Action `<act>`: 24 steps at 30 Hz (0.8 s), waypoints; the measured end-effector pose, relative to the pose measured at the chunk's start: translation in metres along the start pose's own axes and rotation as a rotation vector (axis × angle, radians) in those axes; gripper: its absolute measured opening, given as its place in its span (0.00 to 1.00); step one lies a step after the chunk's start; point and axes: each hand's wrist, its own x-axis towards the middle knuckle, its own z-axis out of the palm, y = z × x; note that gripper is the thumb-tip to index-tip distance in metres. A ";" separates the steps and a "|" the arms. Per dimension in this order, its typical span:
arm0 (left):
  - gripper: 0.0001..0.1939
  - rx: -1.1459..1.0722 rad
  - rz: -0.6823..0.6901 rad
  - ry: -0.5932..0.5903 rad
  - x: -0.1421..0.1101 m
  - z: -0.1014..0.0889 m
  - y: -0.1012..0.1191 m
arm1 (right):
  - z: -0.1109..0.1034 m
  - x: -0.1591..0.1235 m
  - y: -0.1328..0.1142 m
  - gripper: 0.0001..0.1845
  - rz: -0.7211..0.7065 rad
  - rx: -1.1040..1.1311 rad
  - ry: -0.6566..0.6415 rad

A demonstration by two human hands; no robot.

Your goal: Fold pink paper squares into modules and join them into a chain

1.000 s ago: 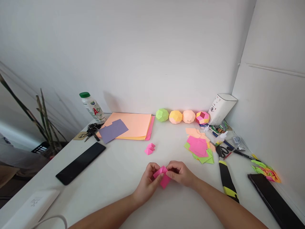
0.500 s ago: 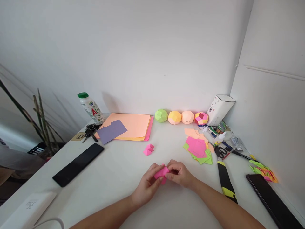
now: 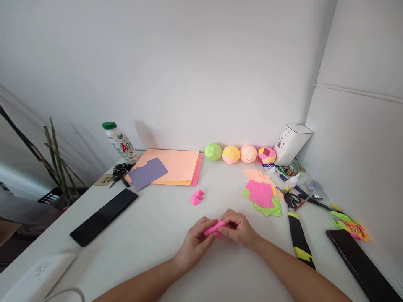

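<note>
Between my two hands is a pink piece of paper (image 3: 214, 228), bent into a curve, just above the white table. My left hand (image 3: 195, 242) pinches its left end between thumb and fingers. At its right end, my right hand (image 3: 239, 228) grips it the same way, fingers curled. Part of the paper is hidden behind the fingers. Beyond my hands lies a small folded pink paper piece (image 3: 197, 197). To the right rests a loose pile of pink, green and peach paper pieces (image 3: 260, 193).
Four-colour paper balls, several in a row (image 3: 231, 154), stand by the wall. Coloured sheets (image 3: 176, 165), a purple card (image 3: 149, 174), a bottle (image 3: 121, 143) and a black phone (image 3: 103, 216) lie left. A utility knife (image 3: 299, 239), scissors (image 3: 293, 201) and another phone (image 3: 362, 262) lie right.
The pink paper between my hands has gone from a flatter shape to a more curved, narrower one. Both hands stay in nearly the same place.
</note>
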 end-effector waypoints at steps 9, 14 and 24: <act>0.12 0.149 -0.047 0.029 0.001 -0.001 0.007 | 0.002 0.000 -0.003 0.16 0.148 0.150 0.045; 0.13 0.182 -0.048 0.005 0.001 0.000 0.012 | 0.000 0.001 -0.004 0.14 0.122 0.178 0.012; 0.14 0.210 -0.064 -0.059 -0.001 -0.001 0.009 | -0.001 0.002 -0.005 0.13 0.146 0.188 0.005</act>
